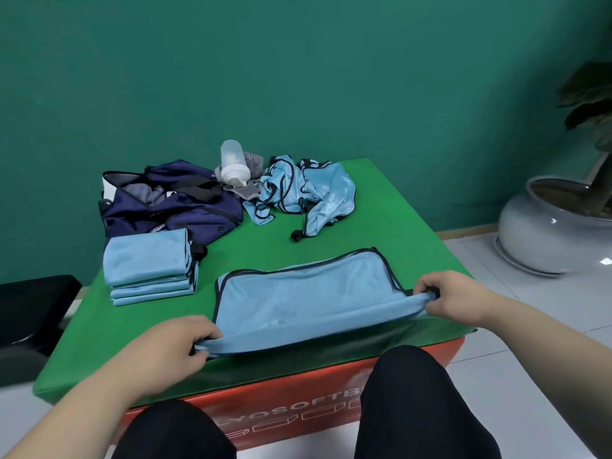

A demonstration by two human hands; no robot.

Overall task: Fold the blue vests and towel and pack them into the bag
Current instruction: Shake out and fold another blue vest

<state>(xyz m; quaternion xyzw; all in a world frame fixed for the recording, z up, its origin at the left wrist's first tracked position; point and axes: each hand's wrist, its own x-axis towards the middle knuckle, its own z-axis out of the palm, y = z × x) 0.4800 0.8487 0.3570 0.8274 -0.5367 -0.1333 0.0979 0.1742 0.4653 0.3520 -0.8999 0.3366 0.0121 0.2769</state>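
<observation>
Blue vest (298, 299) mid-fold: you are pinching its near edge with left grip (172, 346) and right grip (453, 299), while folded stack (149, 260), crumpled vests (308, 190) and bag (172, 200) are waiting.

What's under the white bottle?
A crumpled grey cloth lies under the white bottle, between the dark blue bag and the heap of blue vests. Whatever is beneath that cloth is covered.
</observation>
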